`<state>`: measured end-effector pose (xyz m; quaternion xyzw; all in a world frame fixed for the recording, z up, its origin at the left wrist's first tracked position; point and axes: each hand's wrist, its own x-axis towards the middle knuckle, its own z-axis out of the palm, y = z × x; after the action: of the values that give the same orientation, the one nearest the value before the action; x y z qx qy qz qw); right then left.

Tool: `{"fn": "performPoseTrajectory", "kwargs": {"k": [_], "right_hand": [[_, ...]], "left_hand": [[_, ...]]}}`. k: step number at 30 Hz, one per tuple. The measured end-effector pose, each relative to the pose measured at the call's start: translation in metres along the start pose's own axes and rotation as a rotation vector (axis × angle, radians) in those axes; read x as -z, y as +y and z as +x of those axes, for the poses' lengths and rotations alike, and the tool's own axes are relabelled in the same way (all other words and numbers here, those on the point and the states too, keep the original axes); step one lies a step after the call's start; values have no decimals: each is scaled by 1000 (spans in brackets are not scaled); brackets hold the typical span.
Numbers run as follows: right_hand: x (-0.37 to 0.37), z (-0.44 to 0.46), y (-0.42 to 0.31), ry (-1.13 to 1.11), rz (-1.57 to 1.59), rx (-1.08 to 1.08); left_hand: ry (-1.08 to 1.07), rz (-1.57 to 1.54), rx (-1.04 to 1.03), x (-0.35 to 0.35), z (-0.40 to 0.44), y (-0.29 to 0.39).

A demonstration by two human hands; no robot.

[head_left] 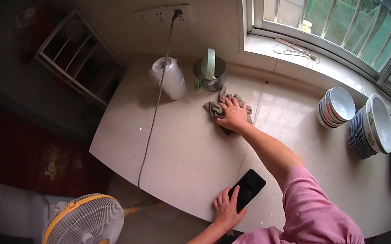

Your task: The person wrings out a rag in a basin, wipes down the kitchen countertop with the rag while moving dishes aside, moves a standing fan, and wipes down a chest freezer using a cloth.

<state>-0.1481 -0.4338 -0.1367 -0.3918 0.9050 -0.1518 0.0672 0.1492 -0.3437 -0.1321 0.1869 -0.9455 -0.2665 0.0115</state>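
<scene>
My right hand presses on a crumpled grey-brown cloth on the pale counter, its fingers spread over the fabric. Just beyond the cloth stands a metal pot with a light green item in it. Near the counter's front edge my left hand lies at the left side of a black phone, with its thumb and fingers touching the phone's edge. The phone's dark screen faces up.
A roll of clear plastic bags stands left of the pot, with a grey cable passing in front from the wall socket. Stacked bowls and plates stand at right, below the window. A fan is at lower left.
</scene>
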Motion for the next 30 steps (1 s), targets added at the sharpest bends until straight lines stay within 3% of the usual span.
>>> {"fn": "performPoseTrajectory", "kwargs": {"k": [1,4,7,9,11,17,20,24,28,30], "right_hand": [[-5,-10,-13,-30,16,104],[-10,-46,-42,-130,-29,340],[-4,-62,-28,-180,-60,493],[10,-61,-9,-194,-86,471],[23,-54,18,-154,-90,290],[35,-7,103,190,79,-538],[37,22,82,137,8,-670],[33,45,63,100,-18,-515],[36,39,64,-37,-7,-69],[40,39,72,-44,7,-26]], "left_hand": [[7,-4,-7,4,3,-3],[345,-186,-39,27,29,-21],[572,-321,-122,59,92,-57],[443,-534,-7,73,136,-78],[413,-593,10,84,179,-94],[370,-661,109,94,290,-131],[296,-747,176,108,325,-127],[255,-821,189,103,356,-130],[266,-853,177,101,366,-128],[272,-860,173,100,373,-128]]}}
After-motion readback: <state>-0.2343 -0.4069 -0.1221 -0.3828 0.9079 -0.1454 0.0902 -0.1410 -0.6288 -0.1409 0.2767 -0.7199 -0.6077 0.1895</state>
